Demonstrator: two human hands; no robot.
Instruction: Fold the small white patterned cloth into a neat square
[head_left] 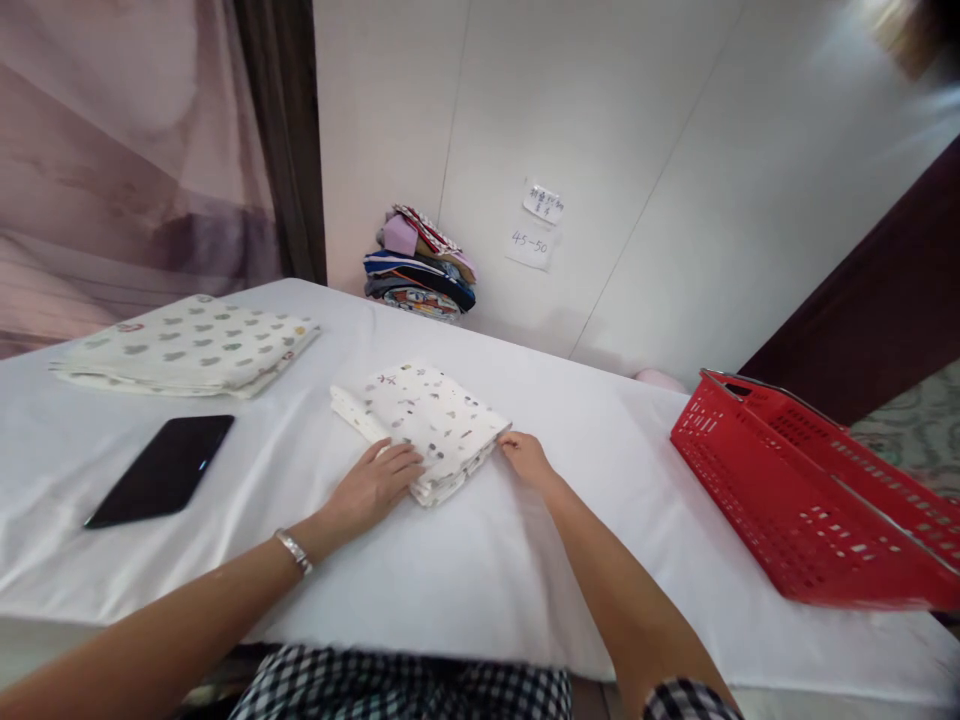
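A white cloth (442, 415) with small scattered prints lies folded in several layers on the table, a flap sticking out at its left. My left hand (379, 485) rests on its near left edge, fingers stretched out flat. At the right corner, my right hand (525, 455) pinches the fold between thumb and fingers. What the cloth looked like unfolded cannot be seen. Farther left lies another folded cloth (202, 345), cream with grey-green cloud-like shapes, apart from both hands.
A black tablet or phone (165, 470) lies on the white-covered table (450, 590) at left. A red perforated basket (787, 490) with metal handles stands at right. Beyond the far edge, a stack of folded fabrics (420, 265) sits against the wall, near handwritten paper notes (532, 245).
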